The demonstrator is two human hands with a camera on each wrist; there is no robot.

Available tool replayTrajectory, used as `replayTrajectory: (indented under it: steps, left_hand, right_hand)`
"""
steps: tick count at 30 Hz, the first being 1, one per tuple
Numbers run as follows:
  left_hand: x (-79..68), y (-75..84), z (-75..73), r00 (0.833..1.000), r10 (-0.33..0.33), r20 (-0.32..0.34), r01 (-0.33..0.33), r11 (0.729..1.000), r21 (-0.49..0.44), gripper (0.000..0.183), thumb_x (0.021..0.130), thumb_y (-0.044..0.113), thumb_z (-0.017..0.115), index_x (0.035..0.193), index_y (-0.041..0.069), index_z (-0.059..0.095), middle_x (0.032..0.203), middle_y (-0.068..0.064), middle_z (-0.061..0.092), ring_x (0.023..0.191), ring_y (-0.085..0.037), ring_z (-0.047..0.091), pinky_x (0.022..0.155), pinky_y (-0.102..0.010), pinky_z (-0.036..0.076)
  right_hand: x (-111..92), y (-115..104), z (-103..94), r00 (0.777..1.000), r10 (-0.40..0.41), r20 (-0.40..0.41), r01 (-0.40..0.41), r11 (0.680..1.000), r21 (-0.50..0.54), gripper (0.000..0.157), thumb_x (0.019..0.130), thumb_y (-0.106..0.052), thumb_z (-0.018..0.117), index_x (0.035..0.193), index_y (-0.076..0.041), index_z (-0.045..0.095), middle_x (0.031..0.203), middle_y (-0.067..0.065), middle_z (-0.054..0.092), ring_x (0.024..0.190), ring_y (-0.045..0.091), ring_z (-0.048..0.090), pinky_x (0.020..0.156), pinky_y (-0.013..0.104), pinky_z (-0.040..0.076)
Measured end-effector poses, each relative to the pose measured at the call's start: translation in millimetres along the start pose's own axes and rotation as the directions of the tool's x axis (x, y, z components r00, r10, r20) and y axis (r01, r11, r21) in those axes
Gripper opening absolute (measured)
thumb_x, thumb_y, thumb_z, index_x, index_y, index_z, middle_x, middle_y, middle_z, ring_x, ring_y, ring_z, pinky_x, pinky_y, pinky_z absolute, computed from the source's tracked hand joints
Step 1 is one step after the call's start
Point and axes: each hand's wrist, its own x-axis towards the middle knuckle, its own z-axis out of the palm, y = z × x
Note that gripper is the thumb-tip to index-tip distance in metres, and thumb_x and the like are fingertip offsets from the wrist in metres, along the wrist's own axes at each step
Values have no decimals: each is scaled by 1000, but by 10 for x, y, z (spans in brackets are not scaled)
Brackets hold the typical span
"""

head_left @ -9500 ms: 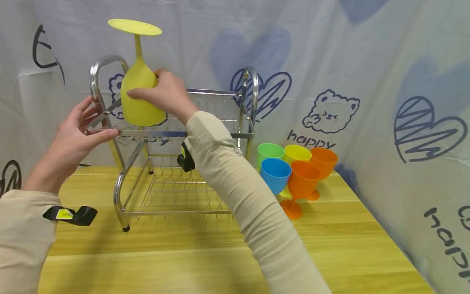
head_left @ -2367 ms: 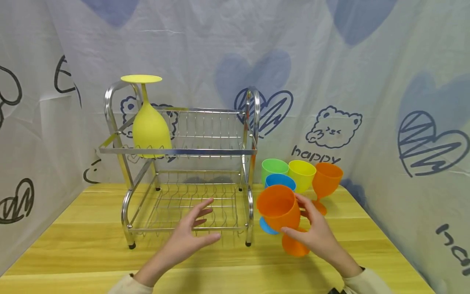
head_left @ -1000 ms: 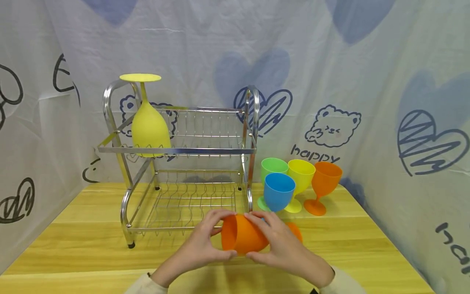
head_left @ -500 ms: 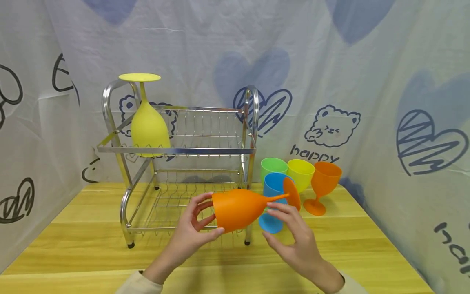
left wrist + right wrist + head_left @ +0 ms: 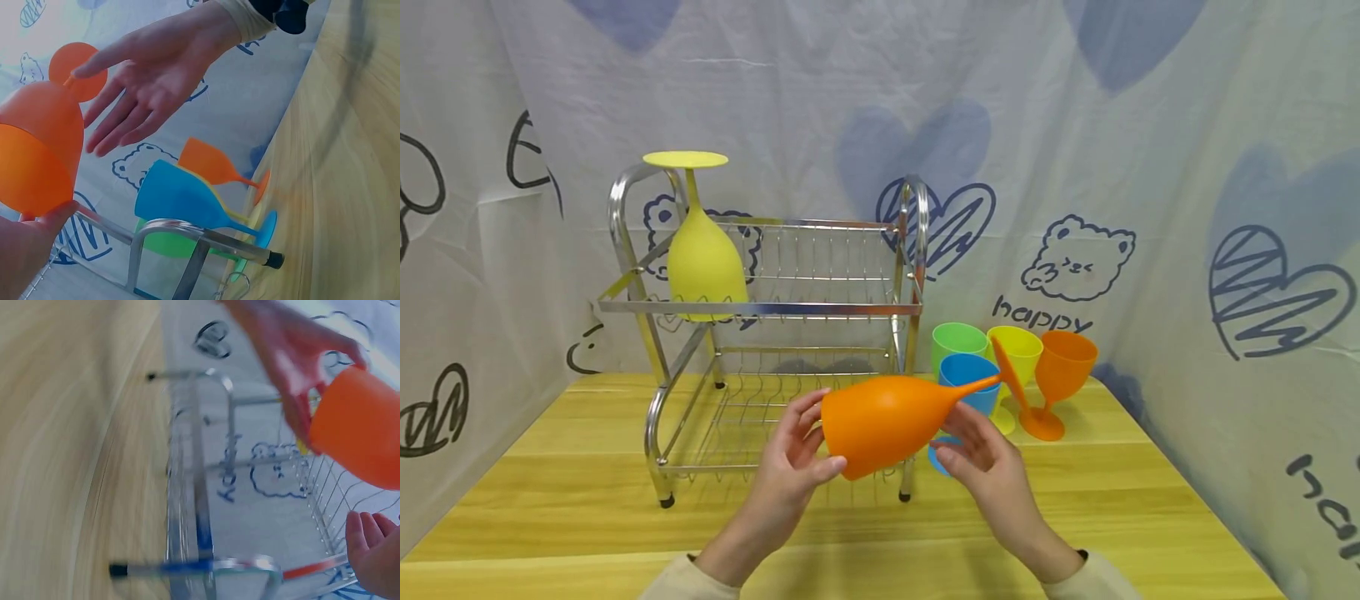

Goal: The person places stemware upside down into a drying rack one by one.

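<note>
An orange goblet lies sideways in the air above the table, its mouth to the left and its foot raised to the right. My left hand grips the bowl at the rim, thumb in front and fingers behind. Beside the stem is my right hand, fingers spread and curved under it. The left wrist view shows that right hand with its palm open and thumb by the stem. An upside-down yellow goblet stands at the left end of the upper tier of a metal dish rack.
Right of the rack, a green goblet, a blue goblet, a yellow goblet and another orange goblet stand upright on the wooden table. A printed curtain hangs behind.
The right hand released the yellow goblet on the rack, then lifted the orange goblet off the table. Both hands tipped it sideways; the left now holds it and the right has loosened.
</note>
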Motion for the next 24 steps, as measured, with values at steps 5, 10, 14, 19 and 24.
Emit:
replayTrajectory:
  steps: [5,10,14,19,24]
  left_hand:
    - [-7,-4,24,1000,-12,8,12,1000,-9,63,82,-1,67,137,14,40,139,-13,39,121,-22,50,95,-37,49]
    - [-7,-5,53,999,-23,25,23,1000,-10,68,82,0,68,141,8,34,140,-14,38,122,-24,49,97,-37,48]
    - [-5,-7,67,999,-23,28,23,1000,-7,69,83,2,69,141,7,33,140,-13,38,122,-23,49,97,-37,48]
    - [0,15,63,999,-22,43,21,999,28,69,85,5,68,142,2,30,141,-17,35,122,-23,49,96,-35,49]
    - [24,85,51,996,-71,56,62,987,145,70,88,5,64,146,-2,24,145,-22,32,124,-22,45,98,-30,47]
  right_hand:
    - [60,-62,53,988,148,38,-153,959,238,57,95,-4,58,143,5,31,139,13,47,124,19,51,101,33,45]
    - [95,-77,110,981,187,57,-196,918,344,54,93,-10,64,138,-2,37,131,9,52,116,20,53,101,33,45]
    - [104,-73,135,983,173,55,-181,918,352,47,91,-10,67,131,-5,44,124,6,56,109,18,55,98,31,47]
    - [131,-71,142,990,139,26,-140,943,302,44,90,-9,66,130,-3,47,121,8,58,106,18,57,94,30,49]
    - [188,-97,130,996,94,-1,-93,979,182,48,89,-7,63,131,3,45,121,12,56,104,21,57,92,28,50]
